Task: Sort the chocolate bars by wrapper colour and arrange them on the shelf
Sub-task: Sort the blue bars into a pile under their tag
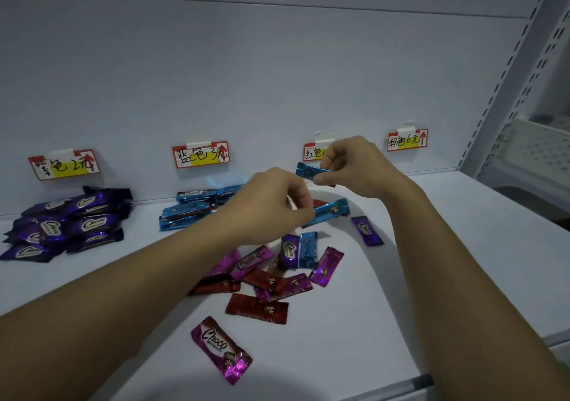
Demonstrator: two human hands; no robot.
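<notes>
Pale back panel (277, 61) — slotted grey upright (521, 70).

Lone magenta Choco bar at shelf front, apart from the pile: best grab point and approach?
Pinch the magenta Choco bar across its narrow width at mid-length, coming straight down from above. It lies flat and diagonal on the shelf, both long edges free, nothing touching it; the crimped ends look thin, likely a poorer hold.

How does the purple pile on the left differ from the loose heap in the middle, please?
The purple pile holds one wrapper colour; the loose heap mixes red, pink, blue and purple. The purple pile sits by the back wall under a price tag; the loose heap lies nearer the front. Both are wrapped bars on the white shelf.
</notes>
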